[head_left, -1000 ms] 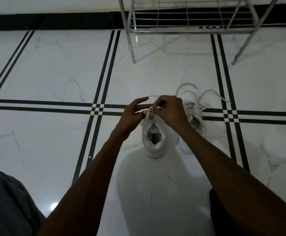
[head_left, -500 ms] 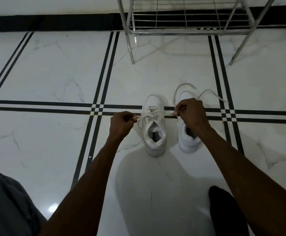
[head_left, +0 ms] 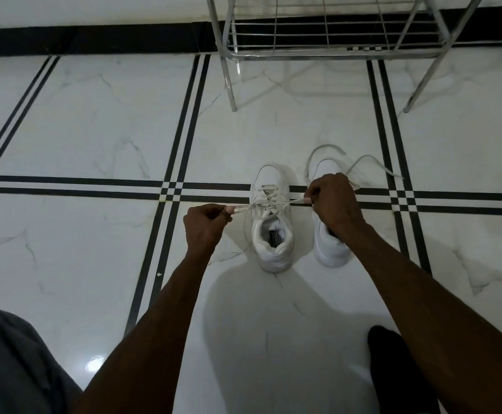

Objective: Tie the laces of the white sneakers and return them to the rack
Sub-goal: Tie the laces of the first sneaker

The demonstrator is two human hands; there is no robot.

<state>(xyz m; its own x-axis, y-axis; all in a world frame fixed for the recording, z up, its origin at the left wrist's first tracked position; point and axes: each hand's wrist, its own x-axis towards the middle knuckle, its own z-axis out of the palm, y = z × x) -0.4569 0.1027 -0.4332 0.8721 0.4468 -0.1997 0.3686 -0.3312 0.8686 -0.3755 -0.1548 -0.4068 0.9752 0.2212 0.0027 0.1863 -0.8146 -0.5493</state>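
- Two white sneakers stand side by side on the marble floor point(head_left: 79, 121), toes toward the wire shoe rack point(head_left: 327, 34) at the far wall; well short of it.
- Left hand point(head_left: 206, 227) and right hand point(head_left: 333, 204) are set apart on either side of the left sneaker point(head_left: 272, 231), each closed in a pinch on one end of its lace point(head_left: 269, 204), which runs taut and level across the tongue between them.
- Step in hand, as I judge it: cinching a knot on the left sneaker. Whether this is the first crossing or a finished bow I cannot tell; no loops are clear at this size.
- Right sneaker point(head_left: 330, 249), partly behind the right wrist, is untied: its loose laces point(head_left: 372, 165) lie spread on the floor ahead of the toe.
- Next move likely calls for forming loops without slackening the pull, then the same on the right sneaker, then lifting both to the rack.
- Against half a second ago: hands stand slightly further apart, the lace straighter. A second ago both hands were bunched together over the tongue, fingers working the crossing.
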